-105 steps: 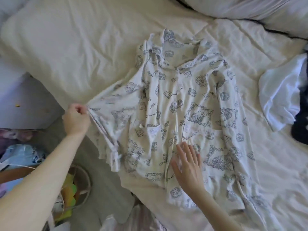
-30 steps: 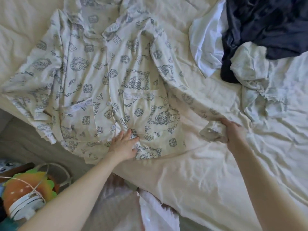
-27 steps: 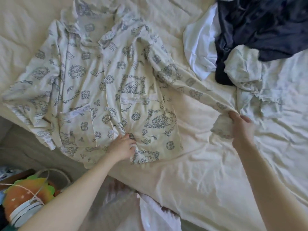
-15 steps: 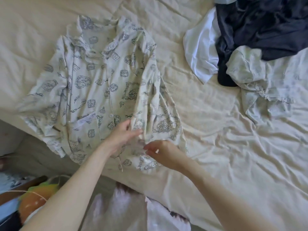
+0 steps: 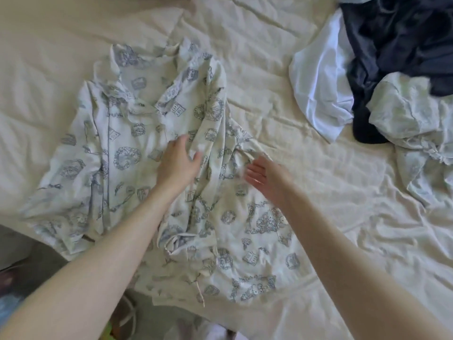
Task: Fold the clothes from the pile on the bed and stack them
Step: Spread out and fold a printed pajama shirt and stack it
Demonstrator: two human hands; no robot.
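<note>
Folding a printed pajama shirt [image 5: 127, 148] spread face-up near the bed's [image 5: 343, 217] front edge, collar toward the far side. Left hand [image 5: 177, 163] lies flat on the shirt's middle, fingers relaxed, holding nothing; likely pinning the cloth so the fold doesn't shift. Right hand [image 5: 266, 176] is open too, fingers straight, palm hovering at or just touching the bunched sleeve [image 5: 213, 133] laid across the shirt's right half; contact unclear from blur. Sleeve sits inward, probably to square up that side. Left half is still unfolded, sleeve out toward the bed's left edge. Unfolded pile waits at the far right corner: white garment [image 5: 318, 94], dark navy garment [image 5: 397, 45], pale crumpled garment [image 5: 411, 114]. No stack visible yet.
</note>
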